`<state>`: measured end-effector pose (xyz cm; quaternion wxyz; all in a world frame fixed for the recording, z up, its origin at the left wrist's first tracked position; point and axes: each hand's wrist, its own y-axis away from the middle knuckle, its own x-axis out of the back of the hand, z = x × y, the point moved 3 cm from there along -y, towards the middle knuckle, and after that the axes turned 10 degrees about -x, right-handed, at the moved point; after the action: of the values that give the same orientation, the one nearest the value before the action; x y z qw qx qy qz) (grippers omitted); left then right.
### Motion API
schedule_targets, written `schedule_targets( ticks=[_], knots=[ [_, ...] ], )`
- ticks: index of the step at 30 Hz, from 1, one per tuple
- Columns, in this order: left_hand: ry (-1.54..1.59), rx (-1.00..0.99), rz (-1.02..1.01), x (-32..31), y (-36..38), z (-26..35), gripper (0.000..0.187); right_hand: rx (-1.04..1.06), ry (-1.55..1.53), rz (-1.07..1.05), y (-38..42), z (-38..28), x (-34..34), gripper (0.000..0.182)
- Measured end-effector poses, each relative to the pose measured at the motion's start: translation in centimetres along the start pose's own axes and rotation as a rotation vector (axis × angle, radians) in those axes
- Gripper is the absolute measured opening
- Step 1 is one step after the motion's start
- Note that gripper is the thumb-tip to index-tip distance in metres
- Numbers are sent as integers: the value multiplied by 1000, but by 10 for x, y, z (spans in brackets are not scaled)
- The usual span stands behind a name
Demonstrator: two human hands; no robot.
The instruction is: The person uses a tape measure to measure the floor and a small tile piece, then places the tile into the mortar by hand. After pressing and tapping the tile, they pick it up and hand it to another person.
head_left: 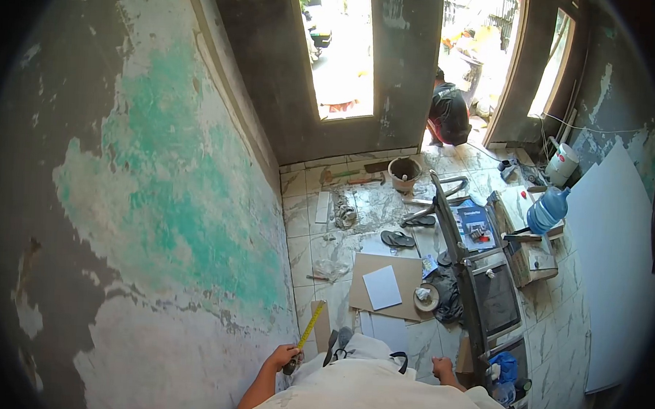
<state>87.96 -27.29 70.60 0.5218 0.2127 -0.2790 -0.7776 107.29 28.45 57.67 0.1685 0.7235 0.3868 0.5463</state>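
Observation:
Low at the left, beside the patchy wall (195, 213), my left hand (283, 354) is closed around a tape measure (289, 367). Its yellow blade (310, 326) extends forward and slightly right, over a narrow brown board strip (321, 327) on the tiled floor. My right hand (443, 369) is at the right of my body with its fingers curled in; whether anything is inside them is hidden. Ahead of me on the floor lies a brown board (362, 286) with a white sheet (382, 288) on top.
A dark-framed rack (488, 292) runs along my right. Beyond are sandals (397, 239), a bucket (404, 175), a blue water jug (547, 210) and a large white panel (611, 246). Another person (449, 113) crouches at the doorway. A tape roll (433, 305) lies near the board.

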Motion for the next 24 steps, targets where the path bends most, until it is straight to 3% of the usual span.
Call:
schedule_targets(
  ticks=[2, 4, 6, 9, 11, 16, 18, 21, 24],
  knots=[
    [-9, 13, 63, 31, -22, 29, 23, -39, 52, 5, -14, -42, -6, 33],
    [40, -12, 148, 56, -42, 51, 21, 83, 15, -35, -43, -90, -11, 32],
    [112, -28, 234, 75, -71, 64, 21, 51, -268, -118, -23, -190, 3, 32],
    [139, 19, 335, 93, -114, 96, 20, 159, -427, -240, -45, -314, -1, 28],
    [106, -58, 382, 112, -155, 112, 19, 94, -625, -413, -41, -403, -1, 27],
    [207, -57, 421, 157, -278, 182, 18, 259, -412, -413, -72, -621, -42, 30],
    [178, -114, 427, 177, -344, 212, 20, 318, -350, -518, -89, -711, -70, 31],
    [85, -53, 471, 203, -430, 272, 21, 363, 42, -614, -104, -826, -122, 39],
    [142, -153, 532, 213, -488, 343, 21, 492, 403, -730, -112, -902, -171, 45]
  ],
)
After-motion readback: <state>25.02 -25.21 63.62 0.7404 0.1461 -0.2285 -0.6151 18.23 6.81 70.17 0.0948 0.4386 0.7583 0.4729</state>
